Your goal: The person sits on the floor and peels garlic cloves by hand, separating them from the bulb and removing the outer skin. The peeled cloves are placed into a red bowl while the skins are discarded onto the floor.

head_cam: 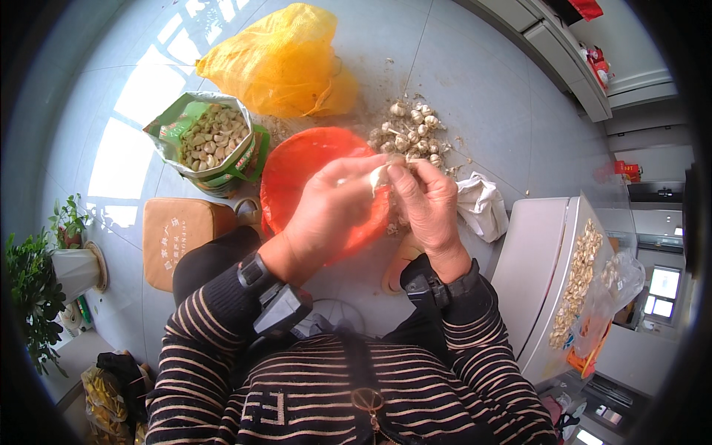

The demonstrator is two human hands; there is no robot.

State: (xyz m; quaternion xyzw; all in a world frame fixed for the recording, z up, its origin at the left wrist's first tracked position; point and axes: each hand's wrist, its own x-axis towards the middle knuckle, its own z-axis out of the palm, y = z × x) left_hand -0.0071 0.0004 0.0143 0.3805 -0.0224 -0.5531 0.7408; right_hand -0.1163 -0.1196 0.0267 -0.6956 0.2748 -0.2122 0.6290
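Both my hands meet over the rim of a red plastic basin (300, 161) on the floor. My left hand (328, 206), partly blurred by motion, has its fingers on a pale garlic clove (378, 179). My right hand (431, 206) pinches garlic between thumb and forefinger, against the left fingertips; how much of the bulb it holds is hidden. Behind the hands lies a heap of whole garlic bulbs (414, 130) on the tiles. To the left of the basin, a green bag (214, 181) stands open with many loose garlic cloves (211, 139) in it.
A yellow mesh sack (278, 61) lies beyond the basin. A tan stool (183, 239) stands at left, near potted plants (36, 295). A white cloth (481, 206) lies right of the bulbs. At right, a white cabinet (534, 267) has garlic cloves (581, 278) spread on top beside a clear plastic bag (617, 283).
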